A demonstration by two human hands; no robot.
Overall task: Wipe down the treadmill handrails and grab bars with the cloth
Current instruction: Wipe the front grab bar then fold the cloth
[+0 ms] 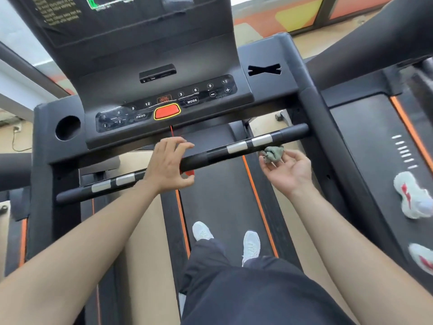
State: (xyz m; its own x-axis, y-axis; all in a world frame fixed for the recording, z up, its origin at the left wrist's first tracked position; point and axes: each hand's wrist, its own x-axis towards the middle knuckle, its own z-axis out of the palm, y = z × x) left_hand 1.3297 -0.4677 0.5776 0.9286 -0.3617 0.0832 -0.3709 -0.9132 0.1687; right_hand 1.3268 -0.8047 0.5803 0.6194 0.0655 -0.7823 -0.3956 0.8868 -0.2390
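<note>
Treadmill console [164,90] fills the upper middle of the frame in my head view. Its control strip reads "PROG" at the left and "MODE" at the right. The numbers 3, 6, 9 and 12 run on either side, and I can faintly make out "SPEED" under the minus and plus keys. "STOP" is printed above a red button [167,111] outlined in yellow. White small print on the panel in the upper left is too blurred for me to read.

A round cup holder [68,127] is sunk into the console's left end, and an X-shaped slot [264,69] is cut into its right end. I cannot see inside either.

A thin red cord [172,131] hangs from below the button. Below the console, a black grab bar [210,156] with silver plates [237,146] slants across the middle of the frame.

The left hand [167,164] is at the bar's centre, fingers spread and loosely curved with a wide gap to the thumb. I cannot tell whether it touches the bar.

The right hand [289,168] is palm-up at centre right. Its fingertips pinch a crumpled grey-green cloth [273,154], which sits just under the bar's right silver plates.

At the bottom centre, white shoes [202,231] stand on the black belt [222,195], which is edged in orange. At the right edge, white-and-red shoes [412,195] stand on a neighbouring treadmill [365,148].
</note>
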